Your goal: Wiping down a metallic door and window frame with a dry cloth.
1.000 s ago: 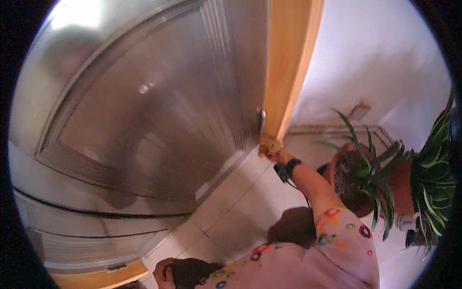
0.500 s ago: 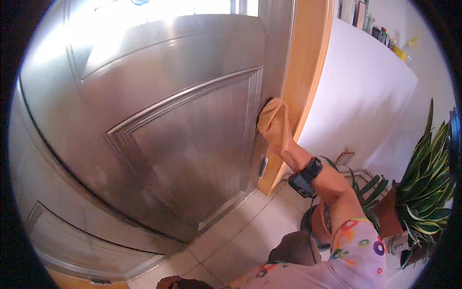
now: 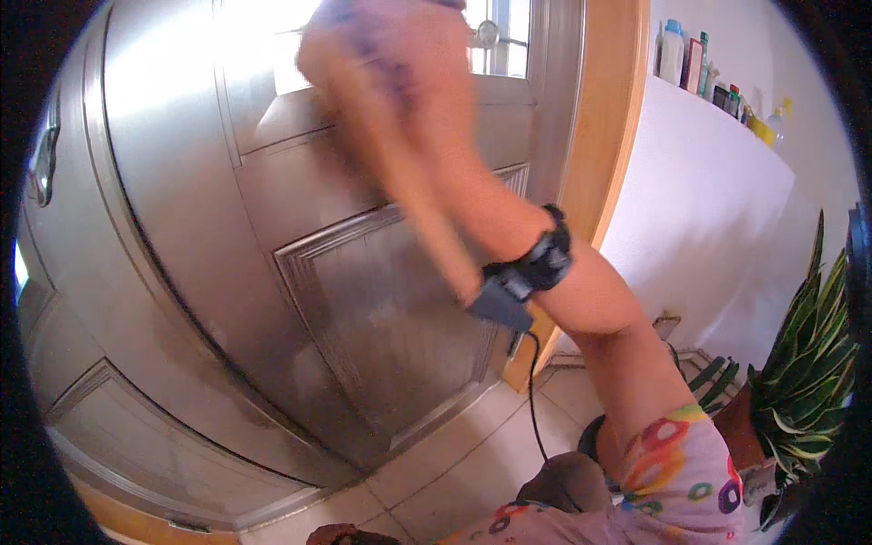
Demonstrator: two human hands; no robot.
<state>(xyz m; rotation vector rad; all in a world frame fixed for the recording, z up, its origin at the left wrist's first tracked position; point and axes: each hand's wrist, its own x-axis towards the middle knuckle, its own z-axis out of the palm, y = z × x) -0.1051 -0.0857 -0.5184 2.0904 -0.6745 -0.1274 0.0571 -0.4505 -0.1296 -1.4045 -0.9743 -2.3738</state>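
My right hand (image 3: 400, 54), blurred by motion, is raised near the upper part of a metallic grey-brown door (image 3: 391, 309). A tan cloth (image 3: 400, 173) hangs from its grip as a long strip, slanting down toward the wrist. A black wrist strap with a box-shaped device (image 3: 504, 295) sits on that forearm, and a cable runs down from it. My left hand (image 3: 331, 534) shows only in part at the lower edge, beside a dark strap; its fingers cannot be made out.
A wooden door frame (image 3: 599, 136) stands right of the door, then a white half wall (image 3: 699, 154) with several bottles (image 3: 672, 50) on its ledge. Potted plants (image 3: 804, 363) stand at the right. Pale floor tiles (image 3: 445, 454) lie below. A metal door handle (image 3: 44, 163) is at far left.
My right hand has moved up and left with the cloth, from the door's right edge to its upper part. The cloth, bunched before, now hangs long. The view has shifted slightly.
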